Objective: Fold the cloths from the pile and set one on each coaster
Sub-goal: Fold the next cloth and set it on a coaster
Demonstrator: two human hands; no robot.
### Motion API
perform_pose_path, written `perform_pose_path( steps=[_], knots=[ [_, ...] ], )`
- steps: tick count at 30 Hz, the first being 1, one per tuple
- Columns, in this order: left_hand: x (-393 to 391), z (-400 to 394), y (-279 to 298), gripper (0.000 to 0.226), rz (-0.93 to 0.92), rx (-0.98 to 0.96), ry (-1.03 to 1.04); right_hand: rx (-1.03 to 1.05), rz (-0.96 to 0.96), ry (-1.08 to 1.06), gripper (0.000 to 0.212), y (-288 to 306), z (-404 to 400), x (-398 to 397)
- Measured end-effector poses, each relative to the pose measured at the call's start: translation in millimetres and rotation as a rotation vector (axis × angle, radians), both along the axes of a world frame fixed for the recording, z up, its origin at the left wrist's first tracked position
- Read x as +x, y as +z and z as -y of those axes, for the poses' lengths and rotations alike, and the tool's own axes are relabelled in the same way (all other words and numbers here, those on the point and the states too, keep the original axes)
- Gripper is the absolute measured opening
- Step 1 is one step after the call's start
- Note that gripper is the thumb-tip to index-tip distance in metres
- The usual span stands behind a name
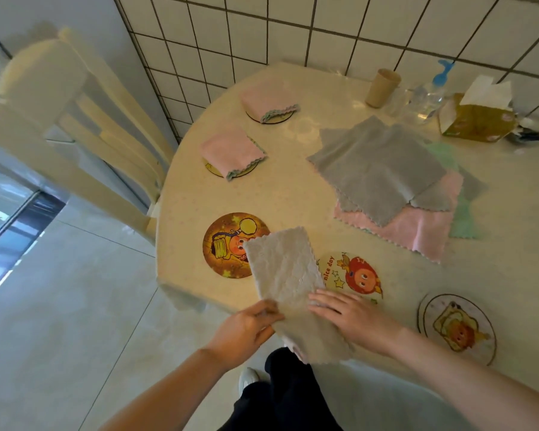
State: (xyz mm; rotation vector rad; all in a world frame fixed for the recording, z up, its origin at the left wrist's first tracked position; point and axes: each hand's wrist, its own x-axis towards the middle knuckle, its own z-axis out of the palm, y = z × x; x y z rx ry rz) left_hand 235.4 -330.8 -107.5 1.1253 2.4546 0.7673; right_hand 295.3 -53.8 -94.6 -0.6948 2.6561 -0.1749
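Note:
A beige cloth (285,275), folded into a long strip, lies at the table's near edge between two coasters and hangs over the edge. My left hand (249,328) grips its left side, thumb on top. My right hand (346,315) presses flat on its right side. The orange round coaster (221,244) and the pale "nice day" coaster (352,275) are partly covered by the strip. A third bare coaster (458,329) lies at the right. Two folded pink cloths (231,152) (266,99) sit on far coasters. The pile of cloths (386,172), grey on pink and green, lies mid-table.
A cream chair (75,119) stands at the table's left. At the back right stand a tan cup (381,87), a clear bottle with a blue top (430,94) and a tissue box (476,116). A tiled wall runs behind the table.

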Motion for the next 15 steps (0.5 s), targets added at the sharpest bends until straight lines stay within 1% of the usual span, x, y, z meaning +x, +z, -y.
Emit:
perform_pose_path(
  steps=[1, 2, 3, 4, 5, 7, 8, 9, 10, 11, 12, 14, 15],
  knots=[
    [-3.1, -3.4, 4.3, 0.038, 0.144, 0.012, 0.075, -0.024, -0.023, 0.016, 0.078, 1.6, -1.9, -2.2],
    [-5.7, -6.4, 7.0, 0.032, 0.286, 0.036, 0.168, -0.049, -0.002, 0.009, 0.071, 3.8, -2.2, -4.4],
    [-13.3, -10.8, 9.3, 0.026, 0.402, 0.066, 0.273, -0.095, 0.070, -0.036, 0.067, 8.8, -2.9, -11.9],
    [-17.1, -14.4, 11.5, 0.025, 0.512, 0.089, 0.369, -0.168, 0.188, -0.156, 0.066, 14.7, 0.0, -13.9],
    [-22.7, -17.3, 13.1, 0.027, 0.611, 0.122, 0.464, -0.303, 0.292, -0.322, 0.063, 18.7, 3.2, -18.2],
    [-35.4, -24.4, 16.6, 0.028, 0.791, 0.214, 0.648, -0.694, 0.366, -0.705, 0.050, 24.8, 8.6, -31.7],
    [-42.2, -28.9, 18.8, 0.028, 0.855, 0.249, 0.721, -0.837, 0.397, -0.864, 0.042, 26.8, 10.8, -41.1],
    [-49.0, -33.4, 21.3, 0.027, 0.896, 0.269, 0.778, -0.935, 0.440, -0.961, 0.033, 30.5, 13.2, -51.5],
    [-54.9, -37.2, 24.6, 0.027, 0.920, 0.270, 0.824, -0.952, 0.480, -1.004, 0.024, 32.6, 16.6, -61.2],
    [-58.7, -39.7, 26.2, 0.028, 0.932, 0.265, 0.859, -0.939, 0.506, -1.022, 0.021, 33.3, 20.5, -68.6],
    [-61.3, -41.6, 26.9, 0.029, 0.937, 0.256, 0.886, -0.877, 0.493, -1.034, 0.021, 32.1, 23.8, -76.1],
    [-61.6, -43.0, 27.0, 0.026, 0.942, 0.246, 0.924, -0.705, 0.390, -1.044, 0.017, 25.8, 28.4, -87.7],
    [-60.6, -42.5, 26.4, 0.024, 0.946, 0.250, 0.937, -0.626, 0.335, -1.026, 0.018, 22.2, 29.7, -91.7]
  ],
)
